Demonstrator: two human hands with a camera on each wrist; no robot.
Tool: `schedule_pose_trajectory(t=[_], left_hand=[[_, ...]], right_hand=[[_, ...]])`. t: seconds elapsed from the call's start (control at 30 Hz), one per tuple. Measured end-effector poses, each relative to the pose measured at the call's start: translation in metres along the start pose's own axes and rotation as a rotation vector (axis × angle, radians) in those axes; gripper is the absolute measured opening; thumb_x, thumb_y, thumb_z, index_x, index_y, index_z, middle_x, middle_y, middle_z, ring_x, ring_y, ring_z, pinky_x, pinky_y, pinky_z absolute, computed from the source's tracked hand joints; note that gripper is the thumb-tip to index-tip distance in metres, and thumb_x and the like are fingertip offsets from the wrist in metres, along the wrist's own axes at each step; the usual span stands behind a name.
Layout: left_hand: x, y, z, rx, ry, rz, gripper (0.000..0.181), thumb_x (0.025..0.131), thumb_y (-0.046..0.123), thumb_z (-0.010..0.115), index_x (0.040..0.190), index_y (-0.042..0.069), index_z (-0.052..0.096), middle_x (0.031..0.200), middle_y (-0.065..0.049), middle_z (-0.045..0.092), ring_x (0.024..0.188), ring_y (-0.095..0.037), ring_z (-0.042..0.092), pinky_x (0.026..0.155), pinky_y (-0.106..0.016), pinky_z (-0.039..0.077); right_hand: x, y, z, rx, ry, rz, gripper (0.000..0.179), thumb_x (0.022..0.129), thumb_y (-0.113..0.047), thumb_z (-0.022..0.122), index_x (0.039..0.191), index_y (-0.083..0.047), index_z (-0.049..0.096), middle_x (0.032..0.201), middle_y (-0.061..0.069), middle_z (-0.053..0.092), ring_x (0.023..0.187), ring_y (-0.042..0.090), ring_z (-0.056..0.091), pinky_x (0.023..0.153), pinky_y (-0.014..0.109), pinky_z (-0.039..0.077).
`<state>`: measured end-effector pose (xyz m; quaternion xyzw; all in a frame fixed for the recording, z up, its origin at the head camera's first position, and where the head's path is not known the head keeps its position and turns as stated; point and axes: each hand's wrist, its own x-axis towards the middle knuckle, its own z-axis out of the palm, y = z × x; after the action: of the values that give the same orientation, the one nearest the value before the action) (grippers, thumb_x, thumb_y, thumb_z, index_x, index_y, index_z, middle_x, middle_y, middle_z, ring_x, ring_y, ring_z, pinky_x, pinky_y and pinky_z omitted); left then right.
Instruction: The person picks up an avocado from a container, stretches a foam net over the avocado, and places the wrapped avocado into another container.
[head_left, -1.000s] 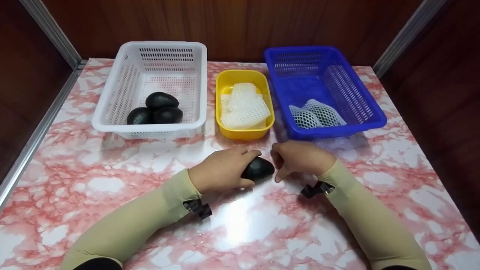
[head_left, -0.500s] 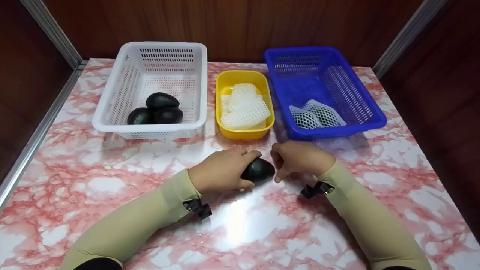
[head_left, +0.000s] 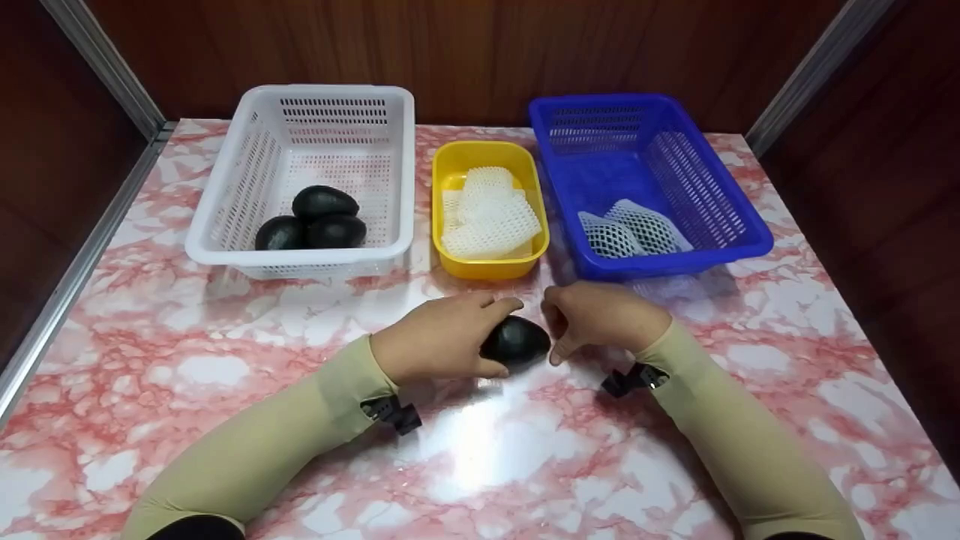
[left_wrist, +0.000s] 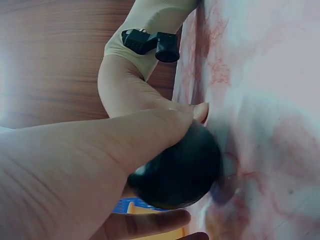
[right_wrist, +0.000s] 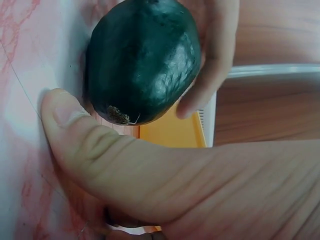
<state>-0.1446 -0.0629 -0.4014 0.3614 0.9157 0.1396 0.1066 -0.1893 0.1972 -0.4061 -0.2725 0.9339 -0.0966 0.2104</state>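
A dark green avocado (head_left: 515, 340) lies close to the pink-and-white table surface, in front of the yellow tub. My left hand (head_left: 442, 337) holds its left end, thumb on the near side and fingers on the far side. My right hand (head_left: 604, 319) rests just beyond the avocado's other end, loosely curled and holding nothing. In the right wrist view, the right thumb (right_wrist: 95, 145) lies near the avocado's (right_wrist: 142, 62) brown stem scar, apart from it. The left wrist view has the left thumb (left_wrist: 155, 130) lying along the avocado (left_wrist: 180, 170), with other fingers spread below.
At the back left, a white basket (head_left: 300, 256) holds three dark avocados (head_left: 325, 202). White foam net sleeves (head_left: 491, 225) fill a yellow tub (head_left: 491, 268) in the middle. Back right, a blue basket (head_left: 667, 264) contains two net-wrapped avocados (head_left: 651, 229). Wooden panels (head_left: 480, 60) enclose the table.
The left hand has shifted very slightly left on the avocado in the last half second. The right hand, baskets and tub look unmoved.
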Motion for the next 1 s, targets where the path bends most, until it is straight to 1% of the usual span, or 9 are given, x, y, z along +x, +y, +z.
schedule_pose_trajectory(t=[0.17, 0.27, 0.37, 0.47, 0.57, 0.7, 0.73, 0.9, 1.0], left_hand=[[-0.002, -0.003, -0.013, -0.006, 0.037, 0.0, 0.092, 0.091, 0.057, 0.084, 0.167, 0.023, 0.044, 0.149, -0.01, 0.063, 0.12, -0.029, 0.069, 0.099, -0.053, 0.062], [-0.003, -0.006, -0.023, 0.0, 0.063, -0.001, 0.088, 0.092, 0.058, 0.083, 0.165, 0.023, 0.048, 0.152, -0.008, 0.062, 0.127, -0.03, 0.068, 0.105, -0.053, 0.06], [-0.002, -0.009, -0.032, -0.016, 0.076, -0.01, 0.084, 0.094, 0.06, 0.081, 0.163, 0.022, 0.051, 0.152, -0.007, 0.063, 0.129, -0.029, 0.068, 0.111, -0.051, 0.057], [0.003, -0.01, -0.038, -0.032, 0.095, -0.023, 0.082, 0.095, 0.059, 0.078, 0.163, 0.021, 0.051, 0.151, -0.008, 0.064, 0.126, -0.029, 0.069, 0.109, -0.049, 0.059], [0.012, -0.012, -0.044, -0.039, 0.145, -0.023, 0.076, 0.098, 0.056, 0.076, 0.162, 0.021, 0.053, 0.144, -0.009, 0.067, 0.12, -0.027, 0.071, 0.104, -0.047, 0.061], [0.028, -0.018, -0.05, -0.061, 0.233, -0.006, 0.066, 0.101, 0.05, 0.075, 0.156, 0.02, 0.057, 0.136, -0.009, 0.068, 0.118, -0.025, 0.068, 0.107, -0.045, 0.059], [0.032, -0.021, -0.051, -0.075, 0.253, -0.003, 0.065, 0.1, 0.049, 0.076, 0.155, 0.019, 0.058, 0.136, -0.01, 0.067, 0.119, -0.025, 0.067, 0.108, -0.045, 0.058], [0.053, -0.035, -0.051, -0.148, 0.321, -0.027, 0.072, 0.098, 0.046, 0.08, 0.16, 0.021, 0.054, 0.149, -0.012, 0.058, 0.134, -0.031, 0.059, 0.12, -0.045, 0.049], [0.066, -0.044, -0.048, -0.159, 0.344, -0.078, 0.075, 0.097, 0.044, 0.081, 0.162, 0.021, 0.051, 0.157, -0.014, 0.052, 0.144, -0.034, 0.053, 0.127, -0.046, 0.044]], right_hand=[[0.001, -0.001, 0.0, 0.0, 0.003, -0.006, 0.047, 0.071, -0.043, 0.102, 0.096, -0.021, 0.069, 0.08, -0.005, 0.07, 0.069, 0.015, 0.061, 0.065, 0.032, 0.05], [0.001, -0.001, 0.0, -0.004, 0.001, -0.003, 0.046, 0.071, -0.043, 0.102, 0.096, -0.022, 0.069, 0.08, -0.005, 0.071, 0.069, 0.014, 0.062, 0.065, 0.032, 0.05], [0.001, -0.002, -0.001, -0.002, -0.003, 0.004, 0.047, 0.071, -0.043, 0.102, 0.096, -0.022, 0.069, 0.081, -0.005, 0.071, 0.07, 0.015, 0.062, 0.066, 0.033, 0.051], [0.001, -0.002, -0.001, 0.005, -0.009, 0.004, 0.046, 0.07, -0.04, 0.102, 0.095, -0.021, 0.069, 0.081, -0.004, 0.071, 0.07, 0.015, 0.062, 0.066, 0.033, 0.05], [0.0, -0.001, -0.002, 0.004, -0.008, 0.006, 0.045, 0.07, -0.039, 0.102, 0.094, -0.021, 0.069, 0.08, -0.004, 0.07, 0.071, 0.016, 0.061, 0.066, 0.033, 0.05], [0.0, 0.0, -0.001, 0.002, -0.003, 0.008, 0.045, 0.07, -0.04, 0.102, 0.094, -0.021, 0.069, 0.081, -0.004, 0.071, 0.071, 0.016, 0.062, 0.066, 0.033, 0.05], [0.0, 0.0, -0.001, 0.003, -0.002, 0.008, 0.045, 0.07, -0.04, 0.102, 0.094, -0.021, 0.069, 0.081, -0.004, 0.071, 0.071, 0.016, 0.062, 0.066, 0.033, 0.05], [0.001, -0.001, 0.0, 0.003, -0.002, 0.008, 0.045, 0.069, -0.04, 0.102, 0.094, -0.021, 0.069, 0.08, -0.004, 0.07, 0.071, 0.016, 0.062, 0.066, 0.033, 0.05], [0.001, -0.001, 0.0, 0.003, -0.004, 0.008, 0.045, 0.07, -0.04, 0.102, 0.094, -0.022, 0.069, 0.081, -0.004, 0.071, 0.071, 0.016, 0.062, 0.066, 0.033, 0.05]])
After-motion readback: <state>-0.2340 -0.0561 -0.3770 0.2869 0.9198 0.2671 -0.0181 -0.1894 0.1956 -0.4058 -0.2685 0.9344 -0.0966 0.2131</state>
